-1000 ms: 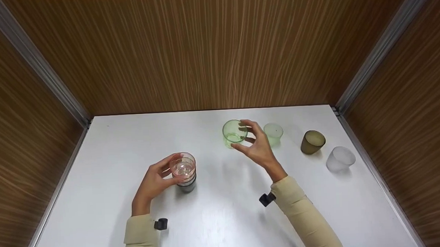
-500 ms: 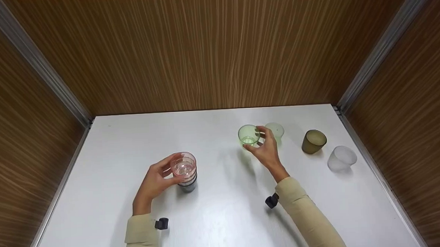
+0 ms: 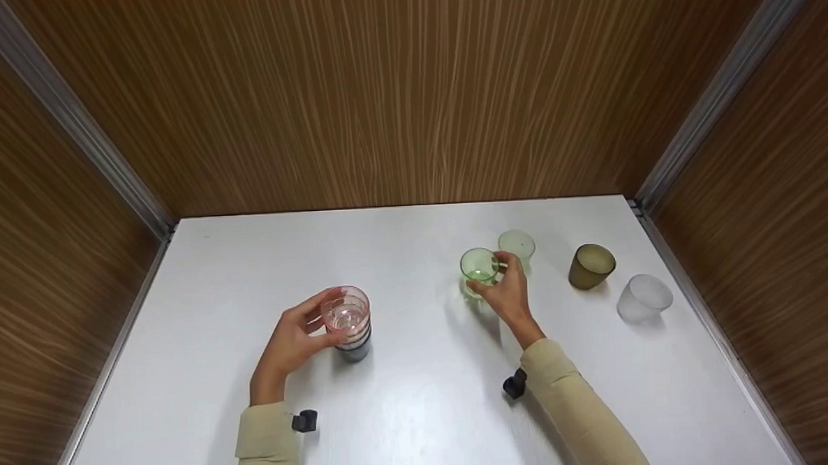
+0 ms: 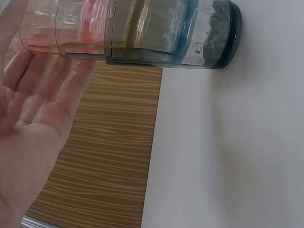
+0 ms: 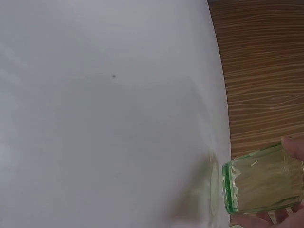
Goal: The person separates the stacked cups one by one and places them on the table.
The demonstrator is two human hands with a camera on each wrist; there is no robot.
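In the head view my left hand [image 3: 286, 346] holds a stack of nested glasses [image 3: 353, 350] near its top, thumb and fingers on either side of the pink glass [image 3: 347, 311]. The stack stands upright on the white table; the left wrist view shows pink, amber and blue-grey layers [image 4: 142, 33] above a dark base. My right hand [image 3: 509, 295] grips a clear green glass [image 3: 477, 266] between thumb and fingers, mouth up. In the right wrist view the green glass [image 5: 261, 183] has its thick base close over the tabletop. Some right fingers are hidden behind it.
Just behind my right hand is a pale green glass [image 3: 517, 243]. Farther right are an olive-brown glass [image 3: 589, 270] and a frosted white glass [image 3: 642, 299]. Wood-grain panels [image 3: 408, 100] enclose the white table [image 3: 408, 414] at the back and sides.
My right hand has carried the green glass to the right, nearer to me and lower toward the table. My left hand and the stack have stayed in place.
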